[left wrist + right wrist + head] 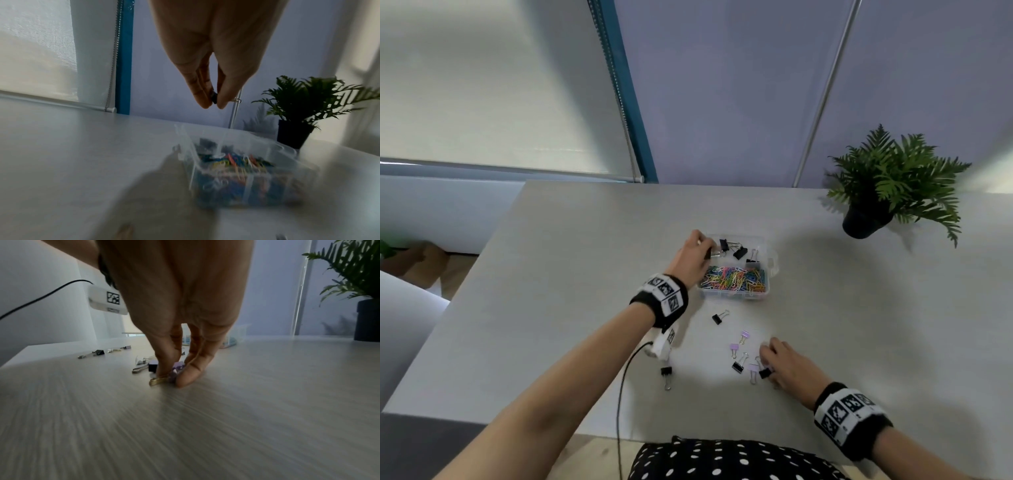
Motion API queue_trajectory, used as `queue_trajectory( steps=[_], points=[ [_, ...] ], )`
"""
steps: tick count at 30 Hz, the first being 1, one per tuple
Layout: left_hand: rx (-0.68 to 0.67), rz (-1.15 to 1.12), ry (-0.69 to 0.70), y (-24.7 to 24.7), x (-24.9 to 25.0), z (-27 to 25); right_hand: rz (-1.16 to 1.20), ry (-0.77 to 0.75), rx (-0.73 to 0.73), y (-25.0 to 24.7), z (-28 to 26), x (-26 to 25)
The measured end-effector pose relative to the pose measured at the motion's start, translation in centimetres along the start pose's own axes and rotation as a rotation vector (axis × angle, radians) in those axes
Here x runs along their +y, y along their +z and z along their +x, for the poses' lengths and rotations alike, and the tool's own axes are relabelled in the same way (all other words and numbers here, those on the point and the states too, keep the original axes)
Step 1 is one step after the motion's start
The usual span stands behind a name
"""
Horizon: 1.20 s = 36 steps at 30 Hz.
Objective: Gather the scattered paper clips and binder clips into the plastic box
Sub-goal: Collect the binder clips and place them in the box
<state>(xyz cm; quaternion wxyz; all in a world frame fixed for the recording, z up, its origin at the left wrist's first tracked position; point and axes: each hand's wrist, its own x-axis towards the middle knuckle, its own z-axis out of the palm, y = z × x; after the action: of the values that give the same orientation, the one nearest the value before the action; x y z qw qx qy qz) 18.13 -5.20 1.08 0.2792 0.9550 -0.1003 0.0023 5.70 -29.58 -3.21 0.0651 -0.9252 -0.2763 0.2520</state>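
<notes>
A clear plastic box [732,295] sits mid-table, its near part full of coloured paper clips [736,279] and its far part holding black binder clips [739,253]. My left hand [707,251] hovers over the box's far left corner and pinches a black binder clip [214,98] between thumb and fingers [202,97]. Nearer me, my right hand [767,366] pinches a purple binder clip [176,370] that lies on the table. Several more black and purple binder clips [738,366] lie scattered between the box and my right hand.
A potted fern [893,181] stands at the table's far right. One black binder clip [666,372] lies apart under my left forearm, beside a black cable [619,394]. The table's left edge drops off near a window blind [482,85].
</notes>
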Motion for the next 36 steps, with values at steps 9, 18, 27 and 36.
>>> queue_trajectory(
  steps=[9, 18, 27, 36],
  points=[
    [-0.144, 0.066, -0.158, 1.5, 0.6, 6.4, 0.067, 0.003, 0.022, 0.2, -0.1, 0.2],
    [-0.176, -0.033, -0.153, -0.2, -0.1, 3.5, 0.045, -0.084, 0.053, 0.5, 0.3, -0.7],
    [-0.374, -0.077, -0.334, -3.2, -3.7, -9.4, 0.147, -0.102, 0.049, 0.3, 0.7, -0.6],
    [-0.396, 0.117, -0.463, 0.1, -2.9, -14.7, 0.636, 0.030, 0.059, -0.7, 1.3, 0.9]
  ],
)
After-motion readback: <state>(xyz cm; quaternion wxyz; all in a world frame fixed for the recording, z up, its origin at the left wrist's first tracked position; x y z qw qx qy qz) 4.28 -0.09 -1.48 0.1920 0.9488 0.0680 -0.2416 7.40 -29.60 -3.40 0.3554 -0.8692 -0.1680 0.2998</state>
